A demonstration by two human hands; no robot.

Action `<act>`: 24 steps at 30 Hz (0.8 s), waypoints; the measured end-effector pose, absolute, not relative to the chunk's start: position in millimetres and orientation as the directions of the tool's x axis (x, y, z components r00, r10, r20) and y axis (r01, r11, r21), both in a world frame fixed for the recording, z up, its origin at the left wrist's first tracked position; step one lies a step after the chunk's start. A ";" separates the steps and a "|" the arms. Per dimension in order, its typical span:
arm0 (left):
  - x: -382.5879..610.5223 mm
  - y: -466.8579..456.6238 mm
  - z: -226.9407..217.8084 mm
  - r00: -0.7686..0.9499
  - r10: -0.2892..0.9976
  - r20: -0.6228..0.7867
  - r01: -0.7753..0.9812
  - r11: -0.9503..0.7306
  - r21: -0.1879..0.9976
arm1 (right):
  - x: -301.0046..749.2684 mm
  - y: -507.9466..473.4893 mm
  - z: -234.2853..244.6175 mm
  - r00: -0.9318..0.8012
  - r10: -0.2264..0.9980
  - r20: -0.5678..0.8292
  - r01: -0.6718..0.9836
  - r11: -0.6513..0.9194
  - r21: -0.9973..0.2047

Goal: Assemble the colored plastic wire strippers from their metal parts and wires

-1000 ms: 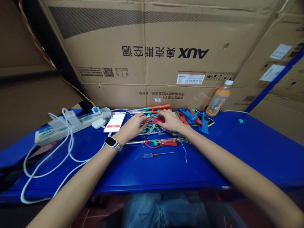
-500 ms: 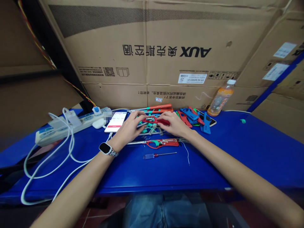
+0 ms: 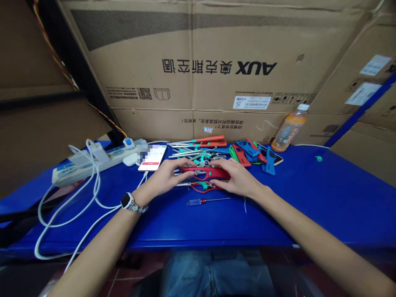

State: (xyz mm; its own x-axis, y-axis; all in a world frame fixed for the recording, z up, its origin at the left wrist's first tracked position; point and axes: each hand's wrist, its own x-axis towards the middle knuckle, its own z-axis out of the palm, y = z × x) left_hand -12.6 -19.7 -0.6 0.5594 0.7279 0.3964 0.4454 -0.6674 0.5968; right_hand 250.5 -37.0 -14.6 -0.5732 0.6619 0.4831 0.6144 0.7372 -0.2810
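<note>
Both hands hold one red lighter casing (image 3: 218,172) over the table. My left hand (image 3: 173,176) is closed round its narrow front end, thumb below and fingers above. My right hand (image 3: 236,177) grips the wide handle end between thumb and fingers. Just below lies a red long-nosed lighter (image 3: 206,187), opened, with a green trigger and a metal tube; my right thumb partly covers it. A screwdriver (image 3: 196,202) with a clear blue handle lies nearer me. Behind my fingers is a pile of metal tubes and green parts (image 3: 198,154).
Orange-handled lighters (image 3: 213,141) lie at the back. To the right are loose red, blue and green casings (image 3: 252,152), a phone and a leaning drink bottle (image 3: 287,130). On the left are a lit phone (image 3: 152,159), a power strip (image 3: 93,163) and white cables (image 3: 97,185).
Both hands have come nearer to me from the pile, bringing the red casing over the opened lighter. The pile behind is more exposed now.
</note>
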 end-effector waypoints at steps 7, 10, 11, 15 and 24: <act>-21.3 -16.6 0.8 0.635 0.737 0.233 0.446 -0.595 0.669 | 254.3 -35.3 -17.0 -0.595 0.712 0.373 0.616 0.702 -0.358; -24.5 -14.3 0.7 0.649 0.720 0.247 0.473 -0.636 0.610 | 254.6 -33.5 -17.2 -0.627 0.704 0.333 0.588 0.708 -0.391; -25.1 -13.7 0.4 0.651 0.717 0.247 0.479 -0.641 0.599 | 254.5 -33.3 -17.0 -0.635 0.703 0.319 0.584 0.708 -0.398; -26.3 -11.8 -2.8 0.668 0.711 0.219 0.485 -0.639 0.597 | 253.9 -33.6 -15.7 -0.654 0.700 0.287 0.582 0.708 -0.400; -24.4 -11.9 -6.8 0.689 0.702 0.181 0.502 -0.643 0.579 | 255.2 -30.9 -20.7 -0.665 0.697 0.270 0.563 0.705 -0.432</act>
State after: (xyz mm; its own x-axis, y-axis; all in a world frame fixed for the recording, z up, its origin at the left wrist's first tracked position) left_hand -24.4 -11.9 -6.8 0.6892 0.7015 0.1812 0.5021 -0.6427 0.5786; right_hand 255.2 -30.9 -20.7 -0.6648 0.6966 0.2699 0.5631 0.7047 -0.4318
